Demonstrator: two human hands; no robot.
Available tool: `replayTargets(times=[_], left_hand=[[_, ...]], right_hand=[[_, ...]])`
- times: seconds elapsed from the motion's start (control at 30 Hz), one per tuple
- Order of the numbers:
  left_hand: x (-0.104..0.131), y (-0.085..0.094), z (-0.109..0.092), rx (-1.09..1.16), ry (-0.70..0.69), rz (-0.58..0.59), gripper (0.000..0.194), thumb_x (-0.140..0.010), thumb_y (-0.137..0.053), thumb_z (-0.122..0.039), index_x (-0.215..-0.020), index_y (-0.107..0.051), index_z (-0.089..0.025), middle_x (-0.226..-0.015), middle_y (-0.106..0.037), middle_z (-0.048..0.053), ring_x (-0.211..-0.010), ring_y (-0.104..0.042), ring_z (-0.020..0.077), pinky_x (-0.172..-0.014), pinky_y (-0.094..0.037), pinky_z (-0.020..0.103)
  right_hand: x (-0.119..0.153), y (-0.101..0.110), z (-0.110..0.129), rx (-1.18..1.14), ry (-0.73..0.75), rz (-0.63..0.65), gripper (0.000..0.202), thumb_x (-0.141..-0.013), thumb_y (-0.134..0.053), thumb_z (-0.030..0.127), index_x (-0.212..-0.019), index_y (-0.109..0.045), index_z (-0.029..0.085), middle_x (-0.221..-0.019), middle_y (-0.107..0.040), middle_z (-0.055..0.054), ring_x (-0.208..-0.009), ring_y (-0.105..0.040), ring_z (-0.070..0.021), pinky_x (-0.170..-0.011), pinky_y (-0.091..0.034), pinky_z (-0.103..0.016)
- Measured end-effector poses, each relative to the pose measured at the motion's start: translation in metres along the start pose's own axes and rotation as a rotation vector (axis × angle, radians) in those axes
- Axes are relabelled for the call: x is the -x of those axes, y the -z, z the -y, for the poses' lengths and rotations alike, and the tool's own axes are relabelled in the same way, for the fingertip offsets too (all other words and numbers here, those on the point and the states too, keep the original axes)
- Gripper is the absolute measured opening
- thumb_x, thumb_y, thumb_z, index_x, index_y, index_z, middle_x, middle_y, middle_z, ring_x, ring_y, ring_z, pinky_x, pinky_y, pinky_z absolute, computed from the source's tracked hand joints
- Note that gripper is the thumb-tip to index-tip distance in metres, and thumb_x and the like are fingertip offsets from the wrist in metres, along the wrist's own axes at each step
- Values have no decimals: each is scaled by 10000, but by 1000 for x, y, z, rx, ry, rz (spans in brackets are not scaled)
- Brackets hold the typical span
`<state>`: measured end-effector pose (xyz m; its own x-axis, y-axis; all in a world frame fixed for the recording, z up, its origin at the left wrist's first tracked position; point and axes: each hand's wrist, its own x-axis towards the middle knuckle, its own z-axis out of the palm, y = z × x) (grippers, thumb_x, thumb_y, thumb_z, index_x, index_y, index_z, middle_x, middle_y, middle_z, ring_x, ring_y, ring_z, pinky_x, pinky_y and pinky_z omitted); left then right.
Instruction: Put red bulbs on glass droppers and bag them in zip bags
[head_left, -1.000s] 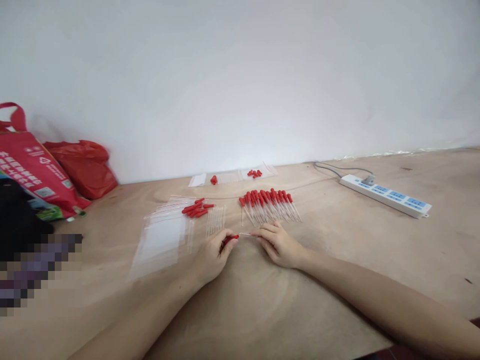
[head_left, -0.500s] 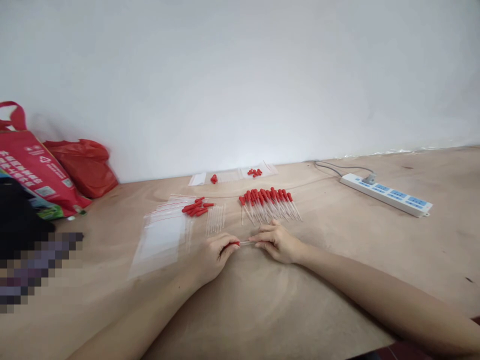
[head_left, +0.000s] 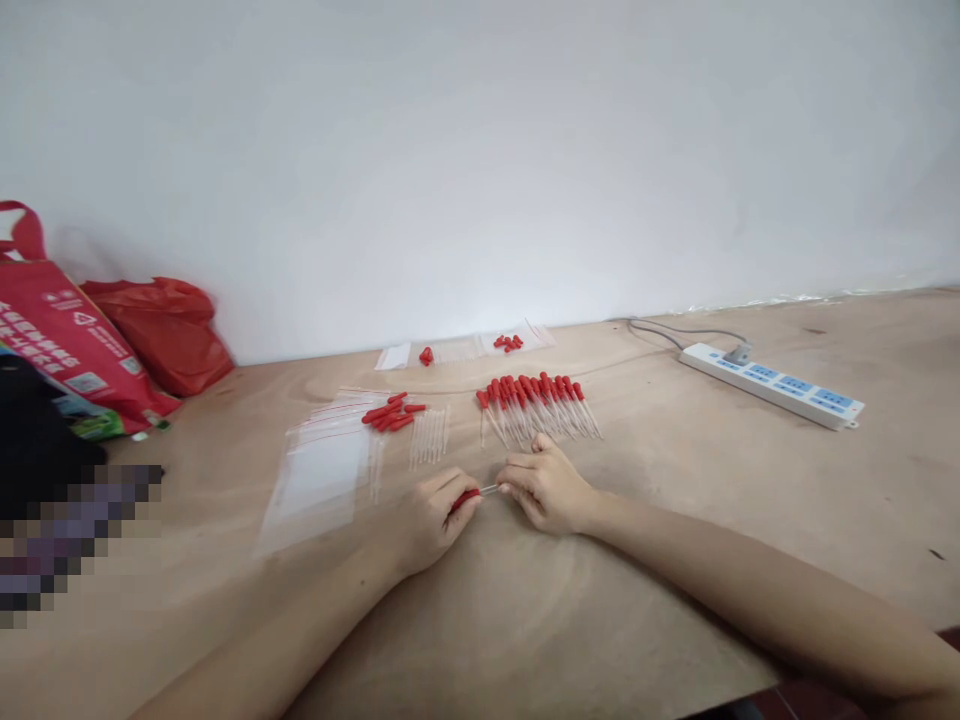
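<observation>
The left hand (head_left: 435, 520) pinches a red, elongated, rubbery bulb (head_left: 465, 498) between its fingers, and the right hand (head_left: 551, 490) pinches a thin, clear, straight tube (head_left: 489, 490). The bulb and tube meet end to end between the two hands, above the near middle of the pale wooden surface (head_left: 525, 630); whether the tube sits inside the bulb is too small to tell. Just beyond the right hand lies a row of red-topped clear droppers (head_left: 536, 402). Left of that row are loose clear tubes (head_left: 430, 438), red bulbs (head_left: 388, 412) and flat transparent plastic bags (head_left: 319, 485).
</observation>
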<state>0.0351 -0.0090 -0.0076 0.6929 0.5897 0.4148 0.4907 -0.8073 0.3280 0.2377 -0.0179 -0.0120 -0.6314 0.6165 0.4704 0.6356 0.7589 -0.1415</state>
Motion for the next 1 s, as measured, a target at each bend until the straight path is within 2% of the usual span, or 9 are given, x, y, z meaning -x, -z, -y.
replayTargets(times=[0.2,0.33,0.43,0.57,0.63,0.77,0.87,1.0], left_hand=[[-3,5,-8,-21,-15,30,205,-857,-369,-227,-762,-542,-173,-702,-565,33,-637,-525,136,-602,-431,248],[-4,6,-3,-36,-45,52,214,-868,-361,-226,-783,-549,-170,-725,-573,40,-662,-536,144,-614,-437,253],[-4,8,3,-44,-46,65,220,-877,-358,-241,-818,-560,-178,-758,-585,44,-696,-548,151,-645,-445,265],[-3,11,9,-50,-22,-32,196,-872,-387,-259,-920,-564,-190,-852,-595,54,-781,-559,159,-719,-447,280],[-2,14,14,-112,39,-129,198,-854,-416,-269,-982,-548,-195,-911,-586,62,-843,-551,177,-767,-436,306],[-3,24,36,-279,278,-324,166,-790,-467,-259,-908,-554,-179,-900,-581,76,-890,-534,228,-802,-418,362],[-2,34,58,-335,491,-326,144,-746,-478,-235,-860,-540,-173,-892,-583,79,-879,-544,239,-769,-427,353],[0,45,77,-364,729,-256,134,-735,-487,-265,-834,-529,-185,-865,-596,56,-856,-560,231,-705,-430,325]], right_hand=[[-3,-3,4,-32,-38,48,200,-837,-386,182,-729,-552,151,-691,-583,-18,-601,-455,-110,-635,-197,-282],[-5,-2,4,-29,-29,65,206,-849,-388,187,-760,-569,148,-712,-595,-20,-631,-468,-114,-633,-207,-278],[-7,2,6,33,-10,44,226,-858,-407,248,-790,-604,162,-739,-604,-36,-671,-467,-132,-637,-208,-288],[-6,8,5,73,-41,31,190,-827,-463,268,-815,-634,187,-738,-615,-40,-723,-486,-154,-666,-227,-301],[-6,12,-2,52,-164,9,171,-809,-476,248,-805,-638,191,-750,-627,-36,-738,-510,-157,-690,-251,-303],[-10,19,-34,-20,-613,-158,200,-806,-451,247,-856,-635,183,-828,-654,-43,-755,-558,-158,-686,-328,-272],[-17,20,-60,11,-870,-219,221,-795,-458,261,-926,-615,177,-824,-659,-46,-752,-579,-165,-660,-352,-259],[-25,14,-81,98,-1000,-166,241,-793,-461,285,-965,-582,168,-833,-662,-65,-823,-585,-209,-737,-334,-312]])
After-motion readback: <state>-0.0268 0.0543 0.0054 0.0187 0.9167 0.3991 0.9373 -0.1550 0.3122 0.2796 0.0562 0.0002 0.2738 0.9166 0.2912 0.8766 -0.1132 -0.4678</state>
